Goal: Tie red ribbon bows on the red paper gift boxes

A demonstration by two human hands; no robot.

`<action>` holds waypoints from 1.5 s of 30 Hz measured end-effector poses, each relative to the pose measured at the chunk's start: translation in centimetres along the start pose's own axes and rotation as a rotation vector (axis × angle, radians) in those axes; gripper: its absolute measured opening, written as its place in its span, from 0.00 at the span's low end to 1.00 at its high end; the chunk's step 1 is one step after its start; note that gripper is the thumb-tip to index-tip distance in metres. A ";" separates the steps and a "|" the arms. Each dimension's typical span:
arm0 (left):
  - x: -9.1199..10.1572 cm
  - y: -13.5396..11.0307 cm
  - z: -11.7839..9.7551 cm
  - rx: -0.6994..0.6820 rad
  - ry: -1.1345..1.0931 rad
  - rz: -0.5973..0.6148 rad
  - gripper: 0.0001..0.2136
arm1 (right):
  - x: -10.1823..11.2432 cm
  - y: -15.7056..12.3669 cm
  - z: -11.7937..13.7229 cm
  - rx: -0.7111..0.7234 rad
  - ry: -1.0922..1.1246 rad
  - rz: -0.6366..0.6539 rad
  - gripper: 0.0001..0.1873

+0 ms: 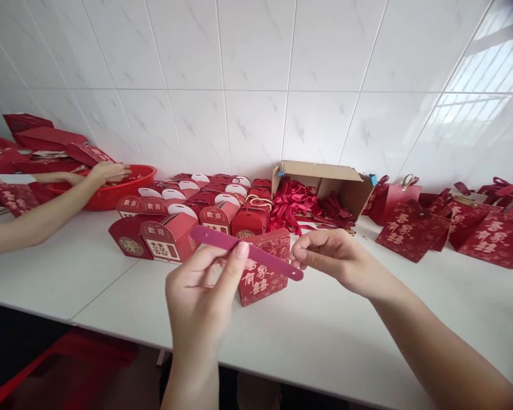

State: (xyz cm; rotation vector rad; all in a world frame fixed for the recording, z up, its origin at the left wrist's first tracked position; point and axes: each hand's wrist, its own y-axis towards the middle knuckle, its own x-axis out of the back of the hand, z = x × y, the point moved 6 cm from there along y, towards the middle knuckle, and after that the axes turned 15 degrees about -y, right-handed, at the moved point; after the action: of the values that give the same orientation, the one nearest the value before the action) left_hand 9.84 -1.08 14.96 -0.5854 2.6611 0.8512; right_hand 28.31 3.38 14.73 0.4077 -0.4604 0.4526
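Mid-frame, the left hand [205, 287] clamps a strap [268, 261], seemingly positioning it; whether the right hand [336, 262] grips anything is unclear. The next move likely needs careful alignment.

Left of the cardboard carton [320, 169], the foremost red box [171, 230] reads 歡喜 above 囍 on a white label [163, 250]; a second box [216, 213], nearer the carton, repeats 歡喜. In front of the carton, the middle bag [263, 286] shows 家, 有 and 囍, the rest covered. Right of the carton, the nearest printed bag [408, 230] and the outermost bag [493, 239] read 吾家有囍.
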 end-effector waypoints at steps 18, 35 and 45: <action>6.3 3.8 -0.3 -0.180 -0.251 -0.252 0.08 | -4.5 -2.9 3.2 0.150 -0.130 0.362 0.07; 6.1 3.9 0.2 -0.126 -0.175 -0.159 0.09 | -15.5 -3.6 -2.9 0.627 -0.672 0.814 0.11; 6.5 4.3 0.4 -0.203 -0.261 -0.194 0.09 | -10.9 -2.6 -3.0 0.151 -0.803 0.755 0.20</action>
State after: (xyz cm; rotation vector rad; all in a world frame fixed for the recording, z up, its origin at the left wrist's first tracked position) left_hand 2.18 0.49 14.24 -0.7137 2.2603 1.0662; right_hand 21.83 -0.82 6.09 0.5524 -1.3859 1.0631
